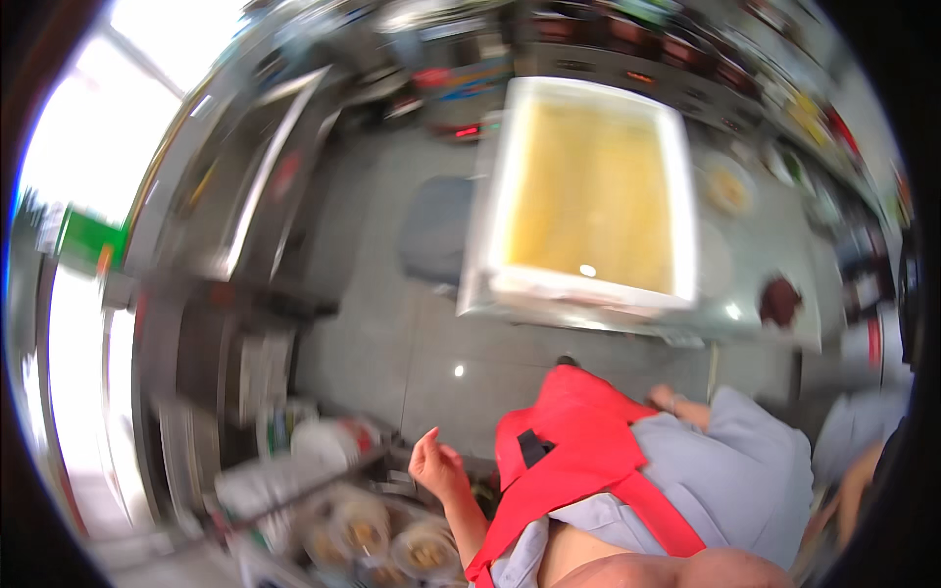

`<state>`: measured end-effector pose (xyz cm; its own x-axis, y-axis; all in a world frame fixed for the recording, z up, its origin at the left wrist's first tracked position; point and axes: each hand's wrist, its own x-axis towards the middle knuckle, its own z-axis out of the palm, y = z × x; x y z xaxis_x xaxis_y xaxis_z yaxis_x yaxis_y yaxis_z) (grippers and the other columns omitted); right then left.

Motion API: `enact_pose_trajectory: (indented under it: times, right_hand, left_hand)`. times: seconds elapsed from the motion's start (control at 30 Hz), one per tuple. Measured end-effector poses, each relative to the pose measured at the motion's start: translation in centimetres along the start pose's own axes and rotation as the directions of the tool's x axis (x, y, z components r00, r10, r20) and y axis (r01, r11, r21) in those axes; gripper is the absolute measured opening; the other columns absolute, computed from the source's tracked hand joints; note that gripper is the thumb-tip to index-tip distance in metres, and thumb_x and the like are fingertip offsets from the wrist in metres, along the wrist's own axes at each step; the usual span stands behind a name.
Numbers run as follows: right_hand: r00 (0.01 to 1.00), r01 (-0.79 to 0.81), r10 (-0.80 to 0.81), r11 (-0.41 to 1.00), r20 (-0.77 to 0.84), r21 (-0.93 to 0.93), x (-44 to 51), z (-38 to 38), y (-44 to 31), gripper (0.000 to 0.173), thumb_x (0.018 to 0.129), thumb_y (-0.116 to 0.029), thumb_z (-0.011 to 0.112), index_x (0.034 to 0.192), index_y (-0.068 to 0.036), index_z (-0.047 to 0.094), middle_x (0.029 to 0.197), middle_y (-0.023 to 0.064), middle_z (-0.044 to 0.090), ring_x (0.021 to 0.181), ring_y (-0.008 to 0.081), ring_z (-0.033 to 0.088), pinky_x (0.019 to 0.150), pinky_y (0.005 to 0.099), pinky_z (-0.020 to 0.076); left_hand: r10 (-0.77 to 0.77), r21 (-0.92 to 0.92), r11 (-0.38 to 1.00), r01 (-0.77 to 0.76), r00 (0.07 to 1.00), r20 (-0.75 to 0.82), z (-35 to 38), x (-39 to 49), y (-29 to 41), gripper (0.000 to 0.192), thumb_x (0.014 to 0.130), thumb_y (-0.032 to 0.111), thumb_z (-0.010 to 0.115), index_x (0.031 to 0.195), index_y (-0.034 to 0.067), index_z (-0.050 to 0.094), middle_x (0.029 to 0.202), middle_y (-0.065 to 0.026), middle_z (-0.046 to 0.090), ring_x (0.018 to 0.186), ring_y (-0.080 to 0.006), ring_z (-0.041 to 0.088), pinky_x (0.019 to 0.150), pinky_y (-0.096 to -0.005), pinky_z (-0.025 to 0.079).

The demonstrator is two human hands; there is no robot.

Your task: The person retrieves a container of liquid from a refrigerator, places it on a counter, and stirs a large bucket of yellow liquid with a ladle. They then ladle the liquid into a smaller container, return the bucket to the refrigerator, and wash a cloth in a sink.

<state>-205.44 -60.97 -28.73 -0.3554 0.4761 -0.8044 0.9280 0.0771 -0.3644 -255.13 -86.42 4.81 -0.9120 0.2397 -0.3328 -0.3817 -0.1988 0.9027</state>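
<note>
My left hand hangs in the air left of my red apron. Its fingers are loosely bent and apart, and nothing is in it. On the other side, my right hand is small and blurred beside the apron's edge; its fingers do not show clearly. Ahead of me a large white rectangular tub stands on a metal worktable, apart from both hands. Something flat and yellow fills the inside of the tub; blur hides what it is.
Right of the tub lie a dish of food and a dark red item. Lower left, a rack holds several food containers. A dark stool-like object is beside the table. Another person's arm shows at right.
</note>
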Motion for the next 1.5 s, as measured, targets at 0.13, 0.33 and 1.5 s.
enact_pose_trajectory:
  times: [0.13,0.33,1.5]
  right_hand:
    - [0.997,-0.008,0.015,0.995,-0.069,0.101,-1.7,-2.1,3.9,0.019,0.08,-0.02,0.063,0.085,-0.003,0.069,0.082,0.0135,0.07,0.067,0.0236,0.066,0.06,0.0358,0.0523]
    - [0.86,-0.119,0.496,0.417,-0.116,0.901,-7.4,-4.1,5.7,0.025,0.085,-0.025,0.059,0.085,-0.001,0.067,0.08,0.0112,0.069,0.069,0.0213,0.066,0.06,0.0344,0.051]
    - [0.124,0.442,0.246,0.854,-0.961,0.276,-12.7,-54.6,43.7,0.033,0.075,-0.003,0.073,0.105,-0.003,0.061,0.115,0.0115,0.062,0.108,0.0307,0.057,0.092,0.0383,0.0466]
  left_hand:
    - [0.177,0.171,0.952,-0.255,0.911,0.372,15.7,-0.2,-3.9,0.039,0.099,0.027,0.052,0.076,-0.002,0.065,0.042,0.0,0.04,0.034,-0.0069,0.033,0.035,-0.0215,0.023]
    - [0.057,0.168,0.933,-0.317,0.595,0.802,36.3,-2.7,-8.5,0.074,0.102,0.05,0.024,0.07,-0.003,0.065,0.037,0.0004,0.031,0.034,-0.0097,0.029,0.036,-0.0225,0.024]
    - [-0.194,0.235,-0.279,-0.931,0.294,0.936,80.0,-30.3,-36.2,0.019,0.091,0.016,0.05,0.081,0.004,0.061,0.072,-0.0206,0.063,0.073,-0.0396,0.063,0.066,-0.048,0.049]
